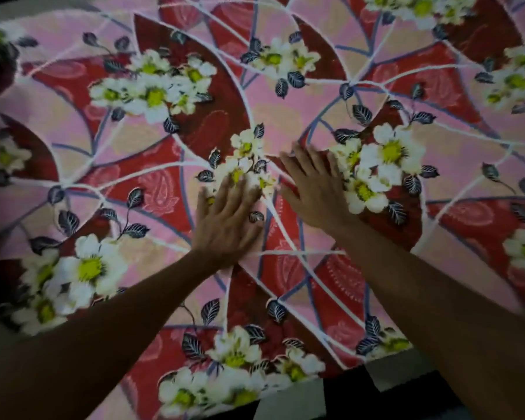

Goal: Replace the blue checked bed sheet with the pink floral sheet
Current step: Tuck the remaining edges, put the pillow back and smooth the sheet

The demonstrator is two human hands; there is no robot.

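The pink floral sheet [285,116], patterned with red panels, white flowers and dark leaves, lies spread flat and fills nearly the whole head view. My left hand [228,219] lies palm down on it near the middle, fingers straight and spread. My right hand [312,189] lies flat beside it, fingers stretched out toward the upper left. Both forearms reach in from the bottom edge. No blue checked sheet shows in this view.
The sheet's near edge [285,386] runs along the bottom, with a dark floor and pale tiles [288,401] below it. A dim strip of the room shows at the top left corner.
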